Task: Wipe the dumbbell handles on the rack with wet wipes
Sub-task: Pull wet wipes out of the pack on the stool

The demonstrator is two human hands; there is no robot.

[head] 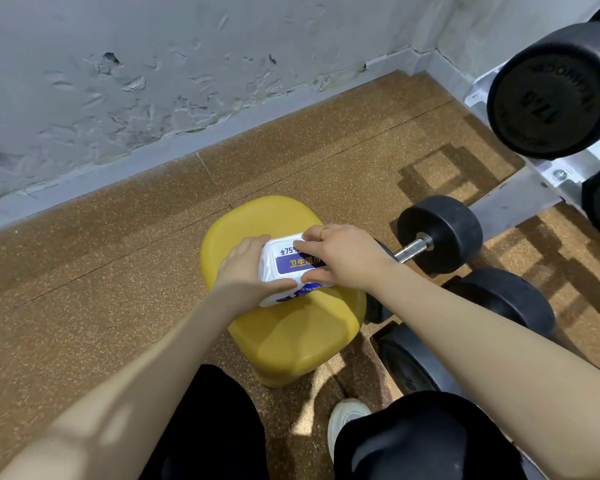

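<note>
A white pack of wet wipes (284, 261) with a purple label lies on a yellow plastic stool (291, 334). My left hand (246, 271) grips the pack's left side. My right hand (340, 258), with a ring on one finger, rests on the pack's right side with fingers over the label flap. A black dumbbell (440, 233) with a metal handle (413, 249) lies on the floor to the right of the stool. On the rack (561, 174) at the upper right sits a large black dumbbell (548, 95).
More black dumbbells (506, 299) lie on the cork-coloured floor beside my right forearm. A grey peeling wall (153, 81) runs along the back. My knees in black trousers and a white shoe (347, 420) are at the bottom.
</note>
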